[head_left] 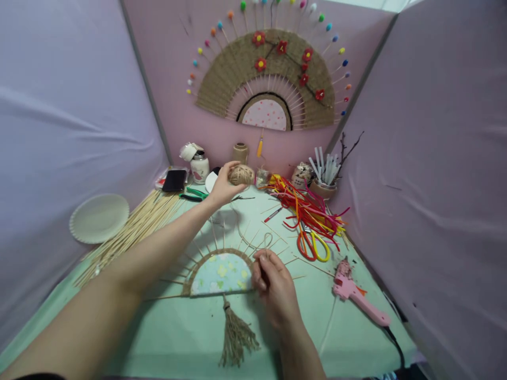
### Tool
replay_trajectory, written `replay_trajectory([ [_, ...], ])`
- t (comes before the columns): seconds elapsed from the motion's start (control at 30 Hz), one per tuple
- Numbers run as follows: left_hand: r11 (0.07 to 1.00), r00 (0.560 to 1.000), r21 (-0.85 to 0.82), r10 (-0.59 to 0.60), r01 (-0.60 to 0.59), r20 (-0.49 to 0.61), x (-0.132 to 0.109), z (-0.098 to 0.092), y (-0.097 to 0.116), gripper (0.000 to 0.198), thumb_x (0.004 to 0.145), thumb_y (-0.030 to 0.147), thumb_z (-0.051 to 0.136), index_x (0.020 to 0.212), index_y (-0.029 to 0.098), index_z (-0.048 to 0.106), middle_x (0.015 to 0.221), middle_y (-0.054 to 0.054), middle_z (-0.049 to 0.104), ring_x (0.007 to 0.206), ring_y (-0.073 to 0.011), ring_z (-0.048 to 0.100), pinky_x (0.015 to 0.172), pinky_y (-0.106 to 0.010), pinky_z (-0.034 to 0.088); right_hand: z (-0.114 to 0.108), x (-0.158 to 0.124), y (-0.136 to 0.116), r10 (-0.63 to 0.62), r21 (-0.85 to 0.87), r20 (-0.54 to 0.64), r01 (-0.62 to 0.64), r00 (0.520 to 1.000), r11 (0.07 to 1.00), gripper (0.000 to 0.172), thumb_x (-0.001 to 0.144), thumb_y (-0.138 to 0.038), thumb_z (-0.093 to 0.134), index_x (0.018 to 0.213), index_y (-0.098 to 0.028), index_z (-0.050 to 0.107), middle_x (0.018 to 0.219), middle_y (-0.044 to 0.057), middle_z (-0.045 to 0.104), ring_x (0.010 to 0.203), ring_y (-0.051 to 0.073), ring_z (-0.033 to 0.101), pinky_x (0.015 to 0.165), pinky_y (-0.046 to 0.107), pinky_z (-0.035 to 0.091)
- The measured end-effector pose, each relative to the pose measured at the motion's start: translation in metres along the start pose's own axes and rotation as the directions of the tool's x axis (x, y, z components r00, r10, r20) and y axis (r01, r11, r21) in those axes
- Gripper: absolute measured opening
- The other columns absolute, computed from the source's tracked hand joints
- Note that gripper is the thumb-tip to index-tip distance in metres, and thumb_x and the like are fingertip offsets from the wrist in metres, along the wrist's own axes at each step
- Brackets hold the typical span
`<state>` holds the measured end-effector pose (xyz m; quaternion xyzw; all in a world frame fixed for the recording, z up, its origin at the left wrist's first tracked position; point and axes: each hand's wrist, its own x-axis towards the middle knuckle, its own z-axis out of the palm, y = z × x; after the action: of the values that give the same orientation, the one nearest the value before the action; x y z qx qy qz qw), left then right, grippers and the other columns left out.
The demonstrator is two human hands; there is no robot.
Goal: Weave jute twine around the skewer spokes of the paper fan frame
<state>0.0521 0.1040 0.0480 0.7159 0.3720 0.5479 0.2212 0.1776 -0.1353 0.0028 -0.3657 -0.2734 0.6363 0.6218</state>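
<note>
Through the head camera I have the left hand (pixel 225 184) out at the far side of the green-covered table (pixel 174 338); it is wrapped partway around a ball of twine (pixel 241 175), which I see lifted in its grip, in front of a brown spool (pixel 240 152); a string (pixel 239 227) shows below it on the near side and runs down to a small loop. I have the right hand (pixel 275 279) low and close, at the right edge of a half-round fan piece (pixel 222 272) covered in flowered cloth; its fingers are curled in with the thumb laid against them, nearly closed; the loop lies just beside the fingertips, and I cannot tell whether they pinch the string.

The fan piece lies flat on the table, thin sticks spreading from its curved edge; a twine tassel (pixel 237 338) hangs from its straight edge towards me; to the right I see a pink glue gun (pixel 358 301), scissors (pixel 316 247) with orange and yellow handles, and a heap of fuzzy red and yellow stems (pixel 303 203); to the left lie a bundle of sticks (pixel 134 227) and a white plate (pixel 99 218); a larger fan (pixel 225 68) with red flowers hangs on the back wall.
</note>
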Motion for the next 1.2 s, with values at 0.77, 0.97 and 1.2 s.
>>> replay_trajectory([
  [0.77, 0.852, 0.970, -0.464, -0.207, 0.243, 0.128, -0.177, -0.048, 0.073, 0.044, 0.085, 0.032, 0.064, 0.125, 0.028, 0.045, 0.135, -0.012, 0.044, 0.124, -0.0293, 0.052, 0.083, -0.042, 0.059, 0.022, 0.034, 0.020, -0.460, -0.600, 0.167, 0.460, 0.872, 0.655, 0.042, 0.081, -0.041, 0.066, 0.114, -0.018, 0.060, 0.105, 0.006, 0.067, 0.076, 0.016, 0.061, 0.063, 0.026, 0.049],
  [0.97, 0.899, 0.980, -0.391, -0.195, 0.197, 0.045, -0.177, -0.049, 0.077, 0.044, 0.076, 0.015, 0.066, 0.116, 0.025, 0.050, 0.131, -0.010, 0.050, 0.127, -0.0256, 0.049, 0.092, -0.040, 0.055, 0.019, 0.031, 0.024, -0.525, -0.713, 0.163, 0.468, 0.835, 0.522, 0.041, 0.081, -0.038, 0.064, 0.116, -0.017, 0.061, 0.109, 0.008, 0.064, 0.058, 0.010, 0.046, 0.054, 0.025, 0.040],
  [1.2, 0.989, 0.998, -0.146, -0.018, 0.025, 0.052, -0.181, -0.049, 0.070, 0.042, 0.070, 0.006, 0.061, 0.108, 0.024, 0.054, 0.127, -0.010, 0.043, 0.128, -0.0261, 0.047, 0.097, -0.044, 0.051, 0.013, 0.031, 0.026, -0.617, -0.774, 0.228, 0.525, 0.753, 0.355, 0.027, 0.083, -0.031, 0.059, 0.107, -0.018, 0.063, 0.095, 0.004, 0.065, 0.061, 0.012, 0.045, 0.059, 0.026, 0.038],
])
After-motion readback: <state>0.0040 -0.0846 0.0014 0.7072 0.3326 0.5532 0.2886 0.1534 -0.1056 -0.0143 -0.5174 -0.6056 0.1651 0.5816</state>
